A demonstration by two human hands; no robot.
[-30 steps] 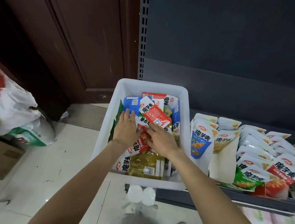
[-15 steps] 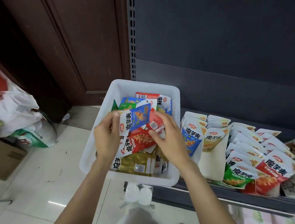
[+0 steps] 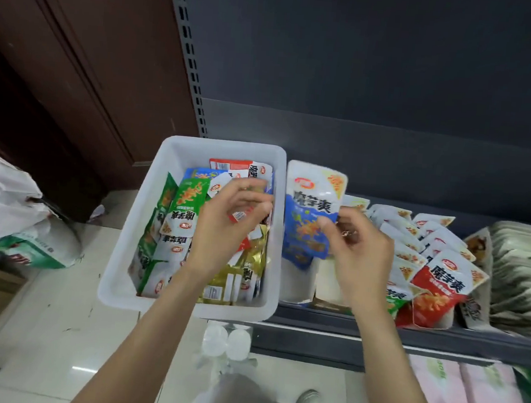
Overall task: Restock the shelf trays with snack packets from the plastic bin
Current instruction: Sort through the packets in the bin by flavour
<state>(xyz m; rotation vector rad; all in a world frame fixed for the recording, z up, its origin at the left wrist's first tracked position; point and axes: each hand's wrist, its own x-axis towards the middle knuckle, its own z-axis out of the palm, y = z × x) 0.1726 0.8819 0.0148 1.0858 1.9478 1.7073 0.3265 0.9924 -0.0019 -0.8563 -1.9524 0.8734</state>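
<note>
A: Over the bin (image 3: 131, 247), what has changed since half a second back?

B: The left hand (image 3: 226, 230) was gripping a blue packet there with the right. Now it hangs above the packets in the bin, fingers curled loosely; a bit of red packet shows near the fingertips, but whether they pinch it I cannot tell. The right hand (image 3: 359, 251) has gone rightward and now holds the blue packet (image 3: 307, 218) upright between thumb and fingers, just past the bin's right wall, above the leftmost tray (image 3: 295, 287).

A: And what is in the bin?

B: Starting at the left: green packets (image 3: 183, 207) standing on edge, white ones beside them, a red-and-white one at the far end, gold packets (image 3: 244, 276) at the near right. They lie in a jumble, overlapping.

A: The shelf to the right?

B: White trays in a row on the dark shelf (image 3: 438, 337), holding white-topped packets stacked front to back. A red packet (image 3: 436, 290) leans at the front of one. Further right sits a stack of pale packets (image 3: 521, 272), cut off by the edge.

A: Anything hard to read?

B: The blue packet's lower part is blurred. The right wrist hides the tray behind it. On the floor at far left a white bag (image 3: 4, 197) is partly cut off.
</note>
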